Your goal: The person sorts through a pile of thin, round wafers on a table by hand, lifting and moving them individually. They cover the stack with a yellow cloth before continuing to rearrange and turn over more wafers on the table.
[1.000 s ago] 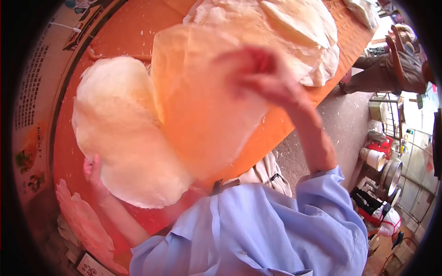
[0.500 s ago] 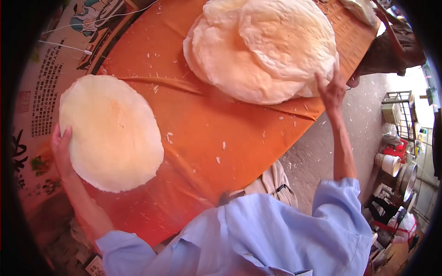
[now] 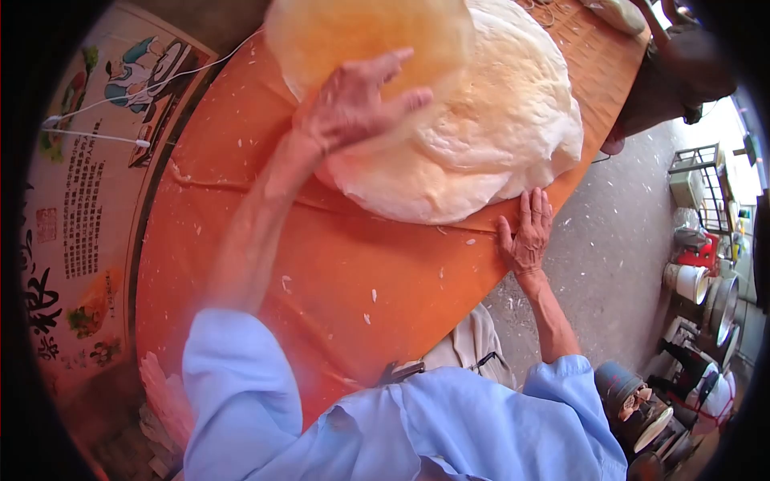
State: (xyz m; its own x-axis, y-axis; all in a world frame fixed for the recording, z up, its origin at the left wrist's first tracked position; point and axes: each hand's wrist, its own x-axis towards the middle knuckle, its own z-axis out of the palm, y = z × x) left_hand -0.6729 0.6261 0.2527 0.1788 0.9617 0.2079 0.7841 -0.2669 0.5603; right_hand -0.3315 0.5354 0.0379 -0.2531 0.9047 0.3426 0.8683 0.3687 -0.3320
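Note:
A thin round flatbread [image 3: 361, 32], smeared by motion, lies over the upper left of a pile of large pale flatbreads [image 3: 513, 104]. My left hand [image 3: 357, 104] overlaps its lower part, back of the hand up, fingers and thumb stretched apart. Below the pile's right edge, my right hand [image 3: 528, 232] rests flat with fingers extended, at the edge of the orange-covered table [image 3: 385, 280]. Its fingertips point toward the pile.
White crumbs dot the orange cover. On the left stands a printed panel [image 3: 88, 240] with a white cord [image 3: 104, 136] in front. Another person [image 3: 674, 80] is at the far right corner. Buckets [image 3: 690, 282] and a rack [image 3: 698, 180] stand beyond the grey floor.
The single flatbread has gone from the left of the table up onto the pile, my left hand moving with it. My right hand has shifted down from the pile's edge to the table edge.

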